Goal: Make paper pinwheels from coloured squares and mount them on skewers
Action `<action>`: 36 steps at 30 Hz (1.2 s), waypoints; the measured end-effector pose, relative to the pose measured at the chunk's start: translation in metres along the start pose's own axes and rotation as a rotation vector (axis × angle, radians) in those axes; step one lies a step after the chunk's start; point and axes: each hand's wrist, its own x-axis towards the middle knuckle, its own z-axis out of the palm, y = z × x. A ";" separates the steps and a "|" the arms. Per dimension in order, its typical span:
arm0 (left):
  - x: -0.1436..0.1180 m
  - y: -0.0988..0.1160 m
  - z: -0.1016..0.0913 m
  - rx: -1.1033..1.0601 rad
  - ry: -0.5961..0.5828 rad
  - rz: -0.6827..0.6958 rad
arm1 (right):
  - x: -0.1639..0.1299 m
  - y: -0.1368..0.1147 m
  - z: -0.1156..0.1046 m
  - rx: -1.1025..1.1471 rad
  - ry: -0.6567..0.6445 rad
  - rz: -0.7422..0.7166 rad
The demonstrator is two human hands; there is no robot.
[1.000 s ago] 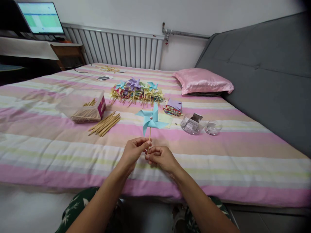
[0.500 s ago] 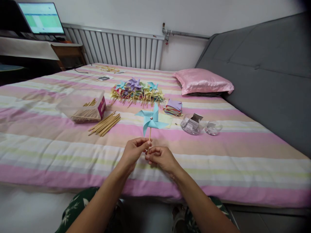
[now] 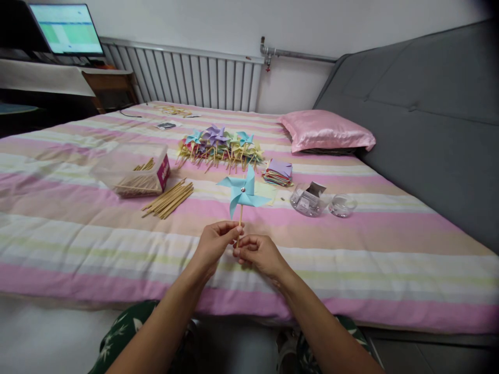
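left hand (image 3: pixel 213 243) and right hand (image 3: pixel 258 253) side by side above the near edge of the striped bed (image 3: pixel 351 270), both pinched shut on the thin wooden stick of a light blue paper pinwheel (image 3: pixel 242 190). fingertips of the two hands almost touching around the stick, left thumb and forefinger slightly higher than the right. pinwheel upright, held clear of the bedding, a small metal pin at its centre, blades facing the camera.

further back on the bed, a heap of finished pinwheels (image 3: pixel 219 145) in blue, purple and yellow, sticks fanned toward the viewer. just right of the heap, a small stack of coloured paper squares (image 3: pixel 278 172). to the left, a clear plastic box (image 3: pixel 132 171) with sticks inside, and beside it a loose bundle of wooden sticks (image 3: pixel 168 199) lying flat. right of the held pinwheel, a clear round container (image 3: pixel 307 199) and its lid (image 3: pixel 342 204) just beside it. pink pillow (image 3: pixel 326 131) at the head end, against a grey padded backrest (image 3: pixel 421 104). radiator (image 3: pixel 187 78) along the far wall, lit monitor (image 3: pixel 66 28) at top left.
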 end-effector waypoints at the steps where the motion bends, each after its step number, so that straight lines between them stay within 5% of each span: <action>1: 0.000 0.000 0.000 0.000 0.000 -0.001 | 0.000 0.000 0.000 0.002 -0.001 -0.003; 36: 0.001 -0.001 -0.001 0.004 -0.003 -0.004 | -0.001 -0.002 0.001 -0.002 0.002 0.003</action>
